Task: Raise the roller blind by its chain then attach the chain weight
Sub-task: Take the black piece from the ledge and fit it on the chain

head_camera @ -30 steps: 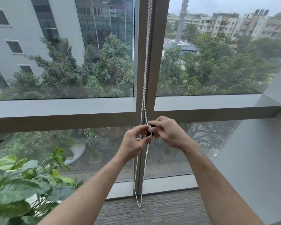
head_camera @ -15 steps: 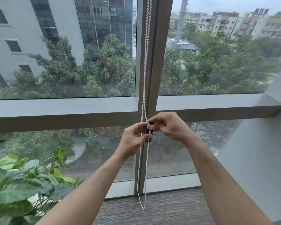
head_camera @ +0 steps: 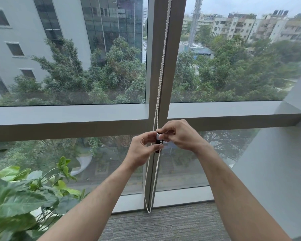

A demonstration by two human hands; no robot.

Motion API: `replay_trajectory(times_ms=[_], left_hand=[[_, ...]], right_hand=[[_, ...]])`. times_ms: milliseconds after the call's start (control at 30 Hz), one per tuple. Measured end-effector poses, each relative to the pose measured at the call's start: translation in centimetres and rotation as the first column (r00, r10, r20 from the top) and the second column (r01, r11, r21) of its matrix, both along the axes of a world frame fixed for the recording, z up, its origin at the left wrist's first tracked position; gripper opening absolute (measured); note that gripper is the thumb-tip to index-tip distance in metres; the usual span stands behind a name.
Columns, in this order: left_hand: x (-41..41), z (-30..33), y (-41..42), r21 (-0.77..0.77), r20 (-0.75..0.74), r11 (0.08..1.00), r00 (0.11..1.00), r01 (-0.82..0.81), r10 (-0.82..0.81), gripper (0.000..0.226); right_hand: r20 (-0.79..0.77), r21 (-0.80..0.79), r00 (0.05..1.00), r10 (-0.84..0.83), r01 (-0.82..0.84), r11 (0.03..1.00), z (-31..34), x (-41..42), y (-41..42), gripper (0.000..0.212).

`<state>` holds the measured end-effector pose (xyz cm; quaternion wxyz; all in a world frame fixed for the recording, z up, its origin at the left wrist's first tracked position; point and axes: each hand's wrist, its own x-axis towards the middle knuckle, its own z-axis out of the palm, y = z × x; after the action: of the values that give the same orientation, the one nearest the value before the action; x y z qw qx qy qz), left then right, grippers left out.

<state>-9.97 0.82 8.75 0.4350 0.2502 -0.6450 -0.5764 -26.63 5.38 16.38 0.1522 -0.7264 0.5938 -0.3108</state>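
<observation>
Chain [head_camera: 161, 70] hangs down window post [head_camera: 174, 66], loop near carpet [head_camera: 163, 226]. Both hands at mid-height: left hand [head_camera: 142, 150] & right hand [head_camera: 179, 134] pinch small dark weight [head_camera: 158, 140] w/ curled fingertips, against chain.

A single wide-angle view is taken from head height, faced forward and slightly down at a window mullion [head_camera: 161, 84] close ahead; both forearms are seen reaching in from the near edge, carpet [head_camera: 163, 225] below.

Grey ribbed carpet floor [head_camera: 172, 226]; chain loop [head_camera: 149, 212] hanging just above it, contact unclear.
</observation>
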Motion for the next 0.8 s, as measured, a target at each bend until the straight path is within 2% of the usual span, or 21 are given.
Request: replay_trajectory(times_ms=[267,633,800], left_hand=[[0.1,0.8,0.4,0.101,-0.041,0.992,0.996,0.078,-0.074,0.034],[0.1,1.1,0.8,0.14,-0.04,0.988,0.997,0.065,-0.06,0.034],[0.2,1.2,0.9,0.142,-0.037,0.989,0.999,0.043,-0.038,0.036]], right_hand=[[-0.029,-0.02,0.999,0.033,-0.033,0.999,0.0,-0.3,0.7,0.014],[-0.007,-0.031,0.999,-0.038,0.038,0.999,-0.2,0.1,1.2,0.016],[-0.061,-0.062,0.996,-0.059,0.055,0.997,-0.3,0.2,1.3,0.013]])
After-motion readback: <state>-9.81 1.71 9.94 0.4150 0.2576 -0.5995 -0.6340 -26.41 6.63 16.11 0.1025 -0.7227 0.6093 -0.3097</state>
